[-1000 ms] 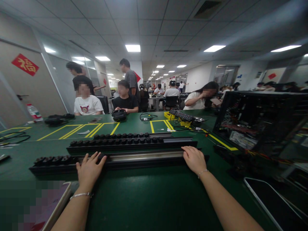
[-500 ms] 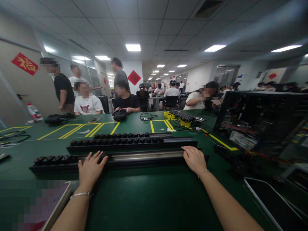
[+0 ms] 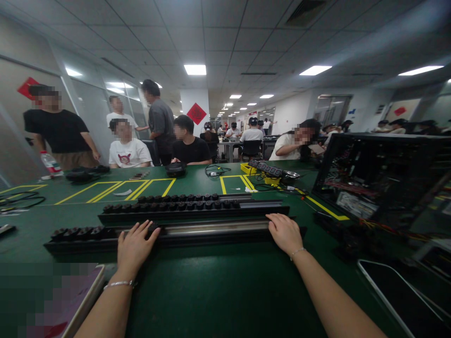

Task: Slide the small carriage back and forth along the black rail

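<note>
A long black rail [image 3: 214, 228] with a shiny metal strip lies across the green table in front of me. Dark knobbed pieces [image 3: 82, 233] sit in a row on its left part. Across the rail rests my left hand [image 3: 136, 244], fingers stretched and spread, touching it near a small black piece that is partly hidden. At the rail's right end, my right hand [image 3: 284, 232] is closed over it with the fingers side by side. Just behind lies a second black rail [image 3: 262, 210] carrying a row of similar knobbed pieces, with another such row [image 3: 178, 198] beyond.
On the right stands an open computer case [image 3: 380, 178] with loose wires. A phone [image 3: 398, 295] lies at the near right, and another flat device [image 3: 86, 295] at the near left. Yellow trays [image 3: 248, 168] hold a dark strip. People sit and stand across the table [image 3: 218, 291].
My left hand has shifted very slightly to the right; my right hand stays put on the rail. Across the table, standing people have moved left and a seated person has turned.
</note>
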Action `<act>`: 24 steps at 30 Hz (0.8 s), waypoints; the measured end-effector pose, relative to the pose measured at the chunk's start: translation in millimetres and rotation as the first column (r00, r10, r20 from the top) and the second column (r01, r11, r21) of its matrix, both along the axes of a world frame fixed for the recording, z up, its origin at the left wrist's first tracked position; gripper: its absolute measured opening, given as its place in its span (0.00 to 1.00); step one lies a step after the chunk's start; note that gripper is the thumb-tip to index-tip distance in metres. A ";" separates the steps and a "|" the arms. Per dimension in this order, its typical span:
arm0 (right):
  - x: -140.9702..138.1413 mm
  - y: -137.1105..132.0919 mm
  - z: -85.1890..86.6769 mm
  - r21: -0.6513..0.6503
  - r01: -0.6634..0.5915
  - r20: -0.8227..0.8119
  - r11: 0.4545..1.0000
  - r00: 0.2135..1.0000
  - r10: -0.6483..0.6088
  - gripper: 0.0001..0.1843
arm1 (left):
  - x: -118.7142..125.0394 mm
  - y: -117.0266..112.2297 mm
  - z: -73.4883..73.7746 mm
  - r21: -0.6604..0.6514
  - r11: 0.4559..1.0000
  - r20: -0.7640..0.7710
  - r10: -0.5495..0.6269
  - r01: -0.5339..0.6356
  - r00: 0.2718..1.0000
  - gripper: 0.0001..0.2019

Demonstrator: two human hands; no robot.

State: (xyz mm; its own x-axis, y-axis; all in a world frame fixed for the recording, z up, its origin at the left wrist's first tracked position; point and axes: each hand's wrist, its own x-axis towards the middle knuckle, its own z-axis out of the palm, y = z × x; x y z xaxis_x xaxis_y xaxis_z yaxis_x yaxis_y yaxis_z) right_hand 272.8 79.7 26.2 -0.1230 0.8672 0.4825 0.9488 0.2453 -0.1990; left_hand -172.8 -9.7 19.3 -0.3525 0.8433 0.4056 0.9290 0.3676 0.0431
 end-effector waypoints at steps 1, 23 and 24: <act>0.2 0.4 -0.5 0.003 -0.001 0.001 1.000 1.000 0.001 0.21 | -0.2 0.1 -0.5 0.009 1.000 0.003 -0.004 0.004 1.000 0.23; 0.9 2.6 -3.6 0.009 0.001 0.005 1.000 1.000 -0.001 0.21 | 2.4 1.3 -0.9 -0.027 0.999 -0.041 -0.047 0.046 0.998 0.24; 1.0 2.5 -3.5 0.010 0.001 0.005 1.000 1.000 -0.001 0.21 | 2.2 1.7 -1.5 -0.023 0.999 -0.039 -0.046 0.045 0.998 0.24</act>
State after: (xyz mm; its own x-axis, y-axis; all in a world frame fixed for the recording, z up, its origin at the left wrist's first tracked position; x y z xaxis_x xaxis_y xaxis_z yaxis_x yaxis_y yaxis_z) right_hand 273.7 82.3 22.7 -0.1249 0.8625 0.4905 0.9500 0.2465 -0.1915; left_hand -170.6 -8.0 17.8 -0.2976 0.8672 0.3994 0.9456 0.3254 -0.0020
